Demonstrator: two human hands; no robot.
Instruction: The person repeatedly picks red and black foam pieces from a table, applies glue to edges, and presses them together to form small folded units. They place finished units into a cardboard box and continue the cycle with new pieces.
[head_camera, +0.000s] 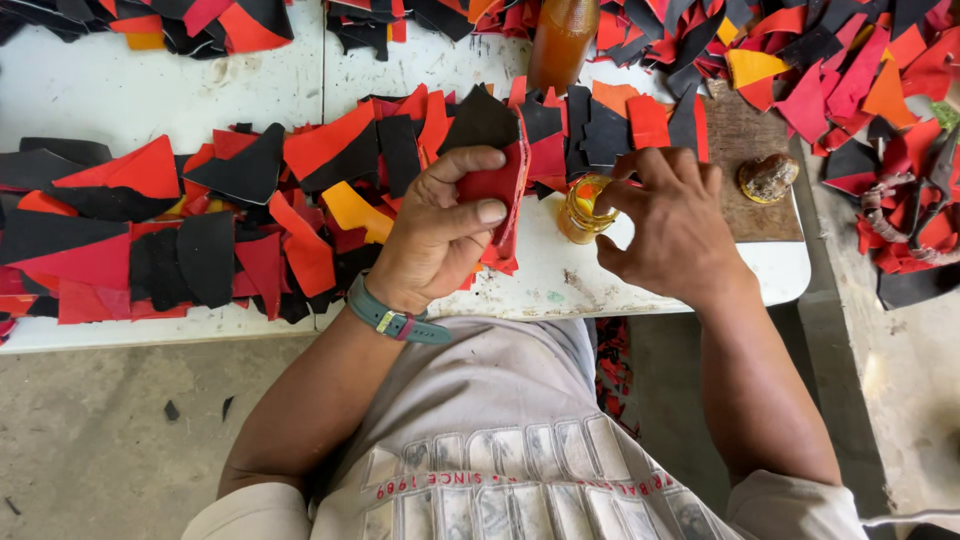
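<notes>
Small amber jar (583, 208) sits on the white table (620, 275) near its front edge; right hand (668, 228) w/ fingers curled loosely at the jar's top, touching it. Just left of the jar, left hand (440, 232) pinches a red leather piece (503, 190) btwn thumb & fingers. Behind & left of the jar: heap of red, black & orange scraps (250, 200); a tall amber bottle (562, 40) behind it.

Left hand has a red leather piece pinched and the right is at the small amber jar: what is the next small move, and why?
Probably dip the right hand fingers into the small amber glass jar and bring glue across to the red leather piece. The left hand holds that piece up, edge toward the jar, and the right fingertips sit at the jar's mouth. Whether the jar is open cannot be told.
</notes>
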